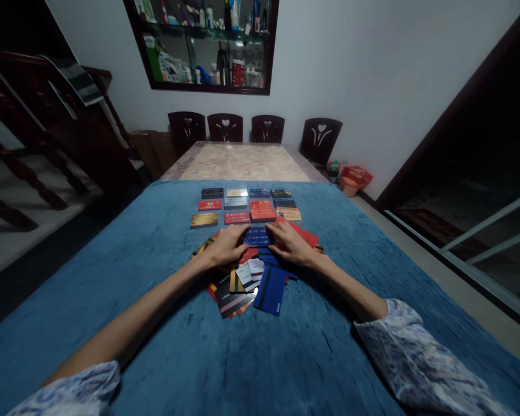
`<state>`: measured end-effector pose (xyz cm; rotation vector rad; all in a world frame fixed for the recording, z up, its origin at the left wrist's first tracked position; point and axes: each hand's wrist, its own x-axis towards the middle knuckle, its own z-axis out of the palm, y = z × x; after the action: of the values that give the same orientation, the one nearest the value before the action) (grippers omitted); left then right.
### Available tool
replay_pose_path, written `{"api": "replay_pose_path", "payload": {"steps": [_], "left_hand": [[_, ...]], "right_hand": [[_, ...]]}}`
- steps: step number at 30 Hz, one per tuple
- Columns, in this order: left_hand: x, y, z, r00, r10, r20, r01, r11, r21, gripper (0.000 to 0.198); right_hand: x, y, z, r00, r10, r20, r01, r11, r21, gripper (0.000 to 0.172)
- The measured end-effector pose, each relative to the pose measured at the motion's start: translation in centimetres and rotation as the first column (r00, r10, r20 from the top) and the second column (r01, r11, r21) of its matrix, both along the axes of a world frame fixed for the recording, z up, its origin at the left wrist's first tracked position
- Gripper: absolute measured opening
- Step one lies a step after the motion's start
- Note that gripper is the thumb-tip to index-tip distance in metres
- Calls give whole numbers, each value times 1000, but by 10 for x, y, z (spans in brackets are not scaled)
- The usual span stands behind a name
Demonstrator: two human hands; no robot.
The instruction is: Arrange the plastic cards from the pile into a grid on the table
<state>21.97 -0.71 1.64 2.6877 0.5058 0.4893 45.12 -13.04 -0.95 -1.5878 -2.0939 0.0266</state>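
Between my two hands is a blue card (256,237) with pale print, held by its left and right edges above a loose heap of cards. My left hand (227,245) grips its left side with thumb and fingers, and my right hand (291,242) grips the right side. Below, the heap spreads out: a dark blue card (270,290) with a black stripe, a black card (234,297), small whitish cards (248,275) and red cards (305,233). Beyond my hands lie neat rows of sorted stacks, among them a red stack (262,211) and a gold card (204,220).
A blue cloth (156,358) covers the near table; a marble-look tabletop (242,162) continues behind it. Dark chairs (225,128) line the far end. A wooden railing (30,156) stands left, a sliding door (468,231) right, and a shelf niche (208,46) is in the wall.
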Motion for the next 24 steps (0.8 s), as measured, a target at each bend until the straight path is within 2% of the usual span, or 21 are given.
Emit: {"api": "replay_pose_path", "payload": {"steps": [7, 12, 18, 24], "left_hand": [[-1, 0, 4, 1000, -15, 22, 17, 998, -60, 55], [-2, 1, 3, 999, 33, 15, -32, 998, -47, 46], [-2, 3, 3, 1000, 29, -5, -29, 999, -41, 38], [-2, 1, 7, 998, 37, -52, -37, 999, 8, 34]], "right_hand": [[0, -4, 9, 1000, 6, -17, -7, 999, -52, 56], [1, -5, 12, 1000, 7, -7, -7, 999, -49, 49], [6, 0, 8, 997, 27, -75, -28, 999, -19, 45], [5, -1, 13, 993, 19, -117, -27, 998, -63, 41]]}}
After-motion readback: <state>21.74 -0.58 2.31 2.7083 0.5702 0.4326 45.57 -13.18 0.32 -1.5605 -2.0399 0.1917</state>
